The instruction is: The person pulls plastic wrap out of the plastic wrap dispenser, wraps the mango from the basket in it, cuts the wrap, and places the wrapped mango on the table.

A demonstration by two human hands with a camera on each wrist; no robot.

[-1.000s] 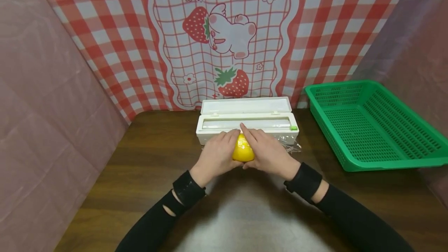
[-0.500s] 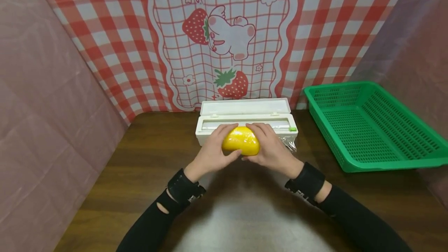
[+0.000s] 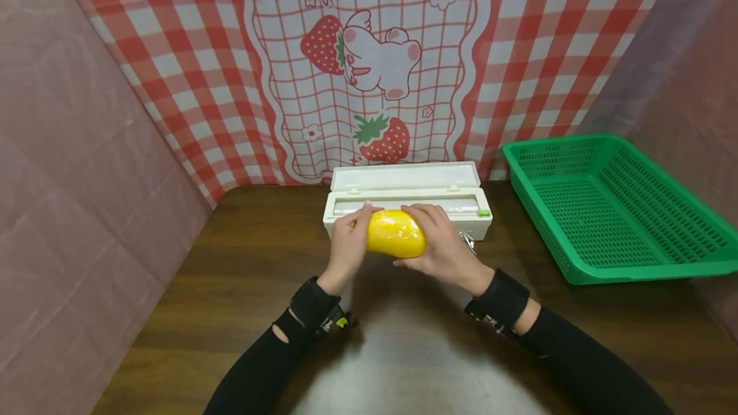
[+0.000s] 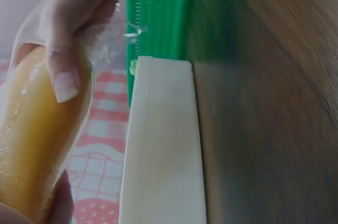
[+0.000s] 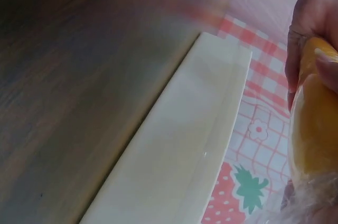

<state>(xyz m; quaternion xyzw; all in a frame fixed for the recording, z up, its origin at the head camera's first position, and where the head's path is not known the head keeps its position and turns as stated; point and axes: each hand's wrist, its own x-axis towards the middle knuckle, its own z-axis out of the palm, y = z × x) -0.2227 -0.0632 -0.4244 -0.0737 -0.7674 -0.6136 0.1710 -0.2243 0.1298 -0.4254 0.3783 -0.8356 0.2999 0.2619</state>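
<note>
A yellow mango, wrapped in shiny cling film, is held up between both hands in front of a white cling film box. My left hand grips its left end, and my right hand holds the right end with the thumb below. Loose film hangs beside the far hand in the left wrist view. More crumpled film bunches at the mango's near end in the right wrist view. The box stands with its lid raised, showing the roll and a green cutter slider.
To the right on the wooden table sits a green plastic basket. Behind the box hangs a red-and-white checked cloth with strawberry prints. Pink cloth hangs at the left side.
The mango has turned from end-on to lengthwise between the hands. My left hand has shifted its grip to the left end, and less loose film shows at the right.
</note>
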